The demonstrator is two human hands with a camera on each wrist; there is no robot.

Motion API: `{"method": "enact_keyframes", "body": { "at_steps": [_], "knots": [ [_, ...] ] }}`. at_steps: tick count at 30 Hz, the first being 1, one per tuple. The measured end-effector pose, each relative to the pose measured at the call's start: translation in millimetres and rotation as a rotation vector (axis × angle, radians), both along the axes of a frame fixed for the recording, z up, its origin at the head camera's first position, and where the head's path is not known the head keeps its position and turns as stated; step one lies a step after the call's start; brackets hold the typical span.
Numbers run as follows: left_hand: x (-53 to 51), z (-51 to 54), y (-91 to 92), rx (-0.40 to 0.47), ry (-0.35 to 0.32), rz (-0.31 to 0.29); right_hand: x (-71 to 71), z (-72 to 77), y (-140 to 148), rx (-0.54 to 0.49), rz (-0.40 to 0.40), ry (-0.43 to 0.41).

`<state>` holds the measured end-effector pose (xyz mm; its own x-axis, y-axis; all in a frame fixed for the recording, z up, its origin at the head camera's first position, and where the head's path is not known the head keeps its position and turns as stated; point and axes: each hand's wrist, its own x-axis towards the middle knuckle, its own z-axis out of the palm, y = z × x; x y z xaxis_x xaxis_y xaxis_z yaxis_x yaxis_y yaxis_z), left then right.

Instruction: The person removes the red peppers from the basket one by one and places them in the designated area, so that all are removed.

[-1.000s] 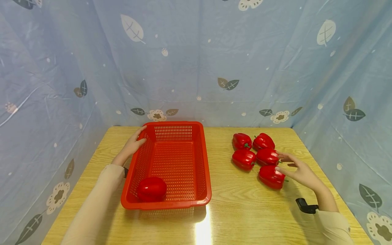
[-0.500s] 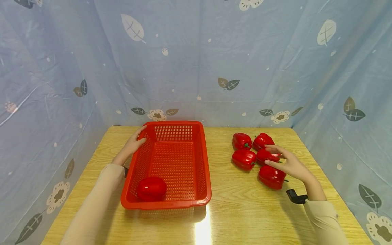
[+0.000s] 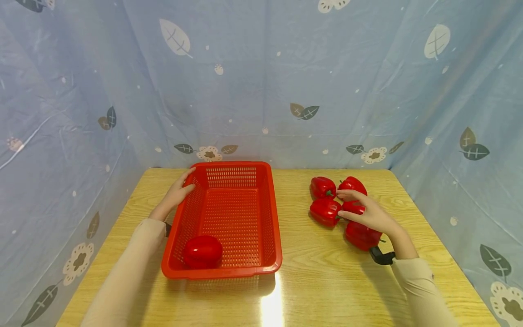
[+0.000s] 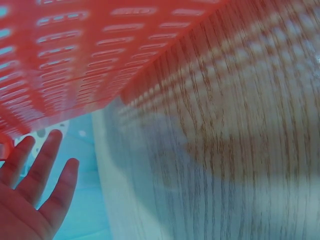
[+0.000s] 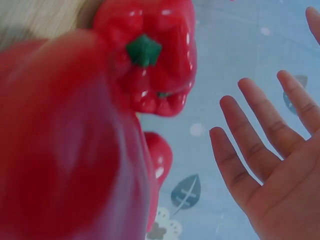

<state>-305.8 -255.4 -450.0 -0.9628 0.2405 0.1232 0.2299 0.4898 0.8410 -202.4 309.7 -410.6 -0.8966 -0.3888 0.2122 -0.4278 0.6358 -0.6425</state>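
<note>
My left hand point(image 3: 175, 195) rests at the left rim of a red plastic basket point(image 3: 220, 274), near its far corner. The left wrist view shows its fingers point(image 4: 47, 157) straight and spread outside the slotted wall. One red bell pepper point(image 3: 203, 251) lies in the basket's near left corner. My right hand point(image 3: 369, 215) hovers, fingers spread and holding nothing, over several bell peppers on the right. Its fingertips are closest to the left front pepper point(image 3: 324, 212) and partly cover a middle pepper point(image 3: 352, 207). In the right wrist view, a pepper point(image 5: 65, 150) looms large beside the open palm.
Two peppers stand at the back, one left point(image 3: 323, 187) and one right point(image 3: 352, 184). Another pepper point(image 3: 362, 236) lies nearest the right wrist. The wooden table point(image 3: 314, 281) is enclosed by a blue patterned curtain point(image 3: 261, 91) behind and at both sides.
My right hand has moved left across the peppers, from the right side of the group toward the left front one. The left hand, basket and peppers have stayed in place.
</note>
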Motion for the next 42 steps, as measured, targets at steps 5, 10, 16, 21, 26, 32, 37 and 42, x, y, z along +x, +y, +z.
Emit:
{"method": "enact_keyframes", "body": {
  "at_steps": [5, 10, 16, 21, 26, 32, 37, 42],
  "knots": [
    [6.2, 11.5, 3.4, 0.03, -0.032, -0.008, -3.7, -0.5, -13.4, 0.011, 0.049, -0.016],
    [19.0, 27.1, 11.2, 0.032, -0.035, -0.01, -7.1, -1.0, -25.8, -0.01, 0.064, -0.038],
    [26.1, 33.2, 14.2, 0.023, -0.031, -0.005, -12.2, -1.2, -39.2, -0.023, 0.092, -0.026],
    [24.9, 31.3, 13.6, 0.03, -0.036, -0.001, -12.8, 3.8, -52.6, -0.024, 0.117, -0.023],
    [23.4, 29.8, 13.1, 0.028, -0.035, -0.003, -4.5, 20.3, -71.3, -0.039, 0.153, -0.008],
    [24.1, 30.5, 14.4, 0.023, -0.032, 0.001, -12.6, 15.1, -80.2, -0.032, 0.172, -0.012],
    [24.1, 30.7, 14.8, 0.027, -0.026, 0.001, -24.5, 6.0, -86.9, -0.023, 0.222, 0.002],
    [23.0, 31.0, 13.1, 0.024, -0.046, 0.003, -28.5, 7.2, -98.3, -0.021, 0.25, 0.002]
  ]
}}
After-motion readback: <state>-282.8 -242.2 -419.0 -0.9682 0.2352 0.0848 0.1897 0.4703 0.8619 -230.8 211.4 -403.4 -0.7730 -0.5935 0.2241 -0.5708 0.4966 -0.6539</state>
